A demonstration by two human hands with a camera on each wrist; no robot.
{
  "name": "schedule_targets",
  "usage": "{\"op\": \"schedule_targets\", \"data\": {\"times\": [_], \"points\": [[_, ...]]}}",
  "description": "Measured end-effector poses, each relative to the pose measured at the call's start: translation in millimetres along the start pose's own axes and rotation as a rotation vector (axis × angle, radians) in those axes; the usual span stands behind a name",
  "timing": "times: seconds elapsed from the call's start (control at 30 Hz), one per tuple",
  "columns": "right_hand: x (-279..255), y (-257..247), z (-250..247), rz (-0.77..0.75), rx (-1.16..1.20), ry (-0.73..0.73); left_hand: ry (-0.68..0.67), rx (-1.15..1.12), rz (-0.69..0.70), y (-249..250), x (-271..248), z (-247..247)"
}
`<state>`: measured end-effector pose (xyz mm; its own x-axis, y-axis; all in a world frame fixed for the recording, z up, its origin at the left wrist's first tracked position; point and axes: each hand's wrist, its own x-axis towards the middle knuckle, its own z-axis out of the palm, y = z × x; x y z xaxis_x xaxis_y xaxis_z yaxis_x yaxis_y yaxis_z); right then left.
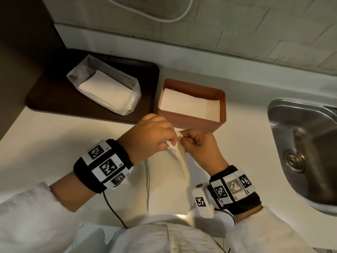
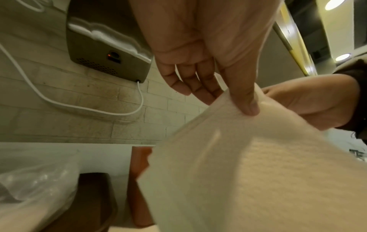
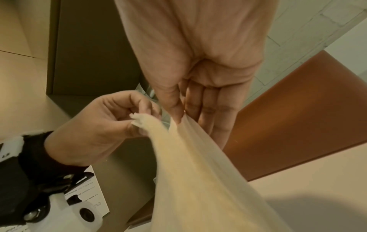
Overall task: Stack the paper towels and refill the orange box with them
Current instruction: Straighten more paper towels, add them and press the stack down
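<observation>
My left hand (image 1: 152,136) and right hand (image 1: 198,143) pinch one towel (image 1: 169,181) by its top, near the box (image 1: 189,123), so I can open it flat.

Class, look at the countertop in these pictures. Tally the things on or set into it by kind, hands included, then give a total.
Hands: 2, the left hand and the right hand, both pinching the paper towel.
Paper towel held: 1.
Orange box, towels inside: 1.
Plastic bag of towels: 1.
Dark tray: 1.
Steel sink: 1.
Total: 7.
</observation>
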<state>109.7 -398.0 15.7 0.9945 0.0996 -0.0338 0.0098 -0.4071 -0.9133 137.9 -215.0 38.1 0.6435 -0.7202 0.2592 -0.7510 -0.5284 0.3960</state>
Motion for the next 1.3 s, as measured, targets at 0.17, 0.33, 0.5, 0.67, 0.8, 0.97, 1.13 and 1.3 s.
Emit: {"op": "schedule_targets", "data": {"times": [0.17,0.33,0.5,0.67,0.8,0.97,1.13,1.3], "points": [[-3,0,1,-0.036,-0.017,-0.007,0.019,-0.274,-0.252,8,10,4],[-6,2,-1,-0.049,-0.049,0.001,-0.051,-0.352,-0.355,13,14,-2],[-8,-1,-2,-0.043,-0.034,-0.037,-0.072,-0.353,-0.384,9,16,-5],[-14,-8,-8,0.039,0.137,-0.093,-0.025,-0.233,-0.365,5,12,-1],[-12,-7,-4,0.077,0.181,-0.077,-0.126,-0.299,-0.394,-4,3,13],[-14,2,-1,0.128,0.080,-0.115,-0.004,-0.346,-0.388,-8,-6,17],[-23,9,-11,0.132,-0.354,-0.226,0.238,-0.483,-0.437,-12,-18,-10],[-7,-20,-39,-0.037,-0.555,-0.202,0.347,-0.808,-0.474,-25,-21,-28]]}}
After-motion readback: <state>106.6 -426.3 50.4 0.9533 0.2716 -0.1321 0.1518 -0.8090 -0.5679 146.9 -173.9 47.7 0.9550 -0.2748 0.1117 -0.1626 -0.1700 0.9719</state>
